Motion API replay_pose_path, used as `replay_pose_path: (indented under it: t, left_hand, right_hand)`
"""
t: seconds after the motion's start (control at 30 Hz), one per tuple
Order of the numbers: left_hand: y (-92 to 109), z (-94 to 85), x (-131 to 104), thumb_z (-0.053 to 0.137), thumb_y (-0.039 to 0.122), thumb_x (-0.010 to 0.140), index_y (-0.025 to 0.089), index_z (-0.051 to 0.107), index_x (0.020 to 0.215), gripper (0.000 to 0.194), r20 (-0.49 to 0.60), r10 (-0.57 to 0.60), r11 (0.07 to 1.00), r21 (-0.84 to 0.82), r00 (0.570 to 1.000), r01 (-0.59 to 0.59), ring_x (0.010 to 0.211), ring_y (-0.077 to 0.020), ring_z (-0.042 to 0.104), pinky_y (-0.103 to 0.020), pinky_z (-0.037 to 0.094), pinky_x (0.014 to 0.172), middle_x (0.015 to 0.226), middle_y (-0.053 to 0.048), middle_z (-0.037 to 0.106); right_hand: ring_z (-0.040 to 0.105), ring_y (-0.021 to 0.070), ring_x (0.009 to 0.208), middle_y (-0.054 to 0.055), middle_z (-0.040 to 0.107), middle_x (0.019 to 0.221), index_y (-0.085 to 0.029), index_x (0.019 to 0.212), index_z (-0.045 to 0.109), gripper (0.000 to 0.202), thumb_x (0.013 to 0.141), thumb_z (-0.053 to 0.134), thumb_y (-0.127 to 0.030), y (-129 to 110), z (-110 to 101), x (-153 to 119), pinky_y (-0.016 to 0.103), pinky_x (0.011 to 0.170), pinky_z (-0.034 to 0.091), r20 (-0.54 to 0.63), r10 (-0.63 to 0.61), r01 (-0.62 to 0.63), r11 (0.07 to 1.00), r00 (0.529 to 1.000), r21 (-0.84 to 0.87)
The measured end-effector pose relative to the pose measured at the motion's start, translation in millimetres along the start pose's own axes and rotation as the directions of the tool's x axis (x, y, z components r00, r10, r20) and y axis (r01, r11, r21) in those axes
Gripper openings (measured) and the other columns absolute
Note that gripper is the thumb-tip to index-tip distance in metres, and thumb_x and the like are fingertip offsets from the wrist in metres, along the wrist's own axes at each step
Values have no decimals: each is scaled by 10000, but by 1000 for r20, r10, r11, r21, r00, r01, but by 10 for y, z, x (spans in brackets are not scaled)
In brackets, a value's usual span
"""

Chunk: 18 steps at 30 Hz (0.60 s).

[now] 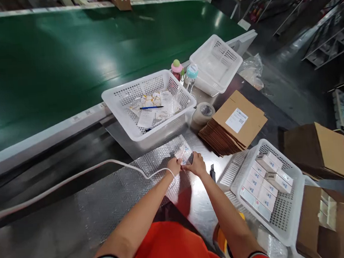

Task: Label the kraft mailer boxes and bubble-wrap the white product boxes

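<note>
A small white box (pixel 183 154) with blue print lies at the end of a strip of bubble wrap (pixel 117 195), partly covered by the clear film. My left hand (pixel 175 166) is closed on the near left edge of the wrapped box. From the other side my right hand (pixel 196 165) grips its right edge, thumb along the near side. Both hands almost meet in front of the box. A white cord (pixel 115 161) runs in from the left and loops across my left wrist. Beside my right forearm a dark box cutter (pixel 212 173) rests on the metal table (pixel 200 197).
Ahead stands a white basket (pixel 123 108) with papers and a blue pen (pixel 152 107). Flattened cartons (pixel 250 115) and a tape roll (pixel 202 114) sit right of it. Another basket (pixel 294 211) holds several white boxes. A green conveyor belt (pixel 67 65) crosses behind.
</note>
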<state>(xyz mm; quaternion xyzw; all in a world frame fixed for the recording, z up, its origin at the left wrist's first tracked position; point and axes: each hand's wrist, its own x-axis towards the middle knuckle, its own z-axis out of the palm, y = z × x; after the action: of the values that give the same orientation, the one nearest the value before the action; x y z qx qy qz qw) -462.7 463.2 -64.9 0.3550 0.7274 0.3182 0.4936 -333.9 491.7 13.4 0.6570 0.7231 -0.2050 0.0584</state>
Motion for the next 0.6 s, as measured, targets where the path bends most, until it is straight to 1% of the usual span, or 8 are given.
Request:
replay_pose_path:
  t: [0.1,0.23,0.33,0.4,0.43,0.5,0.57,0.6]
  left_hand:
    - [-5,-18,-36,577,262,849,181,598,596,267,-28,-2,999,39,1000,3,790,-227,649,-283,409,709,668,-83,670]
    - [-47,-99,-204,593,306,852,185,580,611,270,-122,-14,996,84,992,25,739,-206,610,-287,396,715,664,-50,642]
    - [-27,-129,-347,612,317,841,171,609,767,164,-243,-29,993,101,970,55,757,-214,595,-311,411,742,761,-61,646]
    - [21,-134,-429,600,260,841,164,614,880,105,-300,-2,994,107,954,36,842,-226,601,-330,422,797,886,-87,653]
    - [52,-136,-463,582,217,841,168,615,913,93,-311,23,994,110,950,12,896,-227,602,-335,423,834,946,-95,653]
    - [120,-144,-515,536,133,834,178,629,924,136,-305,72,993,110,950,-40,988,-226,598,-337,413,903,1011,-97,656]
    - [188,-157,-544,517,99,825,172,650,880,162,-283,88,994,93,955,-64,1015,-238,608,-349,408,931,986,-107,675]
    - [220,-163,-548,524,111,828,164,659,844,145,-270,84,995,79,959,-65,1007,-251,617,-360,411,930,950,-117,685]
  right_hand:
    - [560,316,1088,155,564,1218,-156,1261,456,766,663,778,-510,-64,59,-54,389,841,450,-86,31,-35,998,996,-45]
    - [544,317,1061,173,564,1203,-148,1262,466,663,754,718,-491,-236,172,-261,425,871,428,-254,-23,-10,992,967,-128]
    - [505,347,1088,209,548,1220,-126,1283,471,616,800,682,-445,-340,253,-398,473,895,408,-322,-55,7,989,945,-149]
    - [474,366,1126,229,535,1234,-109,1308,463,587,832,650,-397,-378,320,-450,505,917,388,-348,-65,19,991,935,-135]
    - [464,368,1142,235,532,1237,-104,1318,460,548,859,616,-358,-387,357,-464,514,927,380,-360,-67,23,992,930,-124]
    - [462,362,1156,235,539,1231,-103,1332,460,456,911,522,-267,-393,435,-479,524,941,373,-395,-72,33,994,916,-105]
    - [469,354,1156,225,554,1218,-113,1339,468,411,939,433,-199,-390,504,-488,530,941,379,-435,-86,45,993,896,-105]
    - [469,354,1158,222,559,1217,-116,1343,470,409,945,404,-181,-391,533,-494,535,940,382,-450,-95,50,993,888,-110]
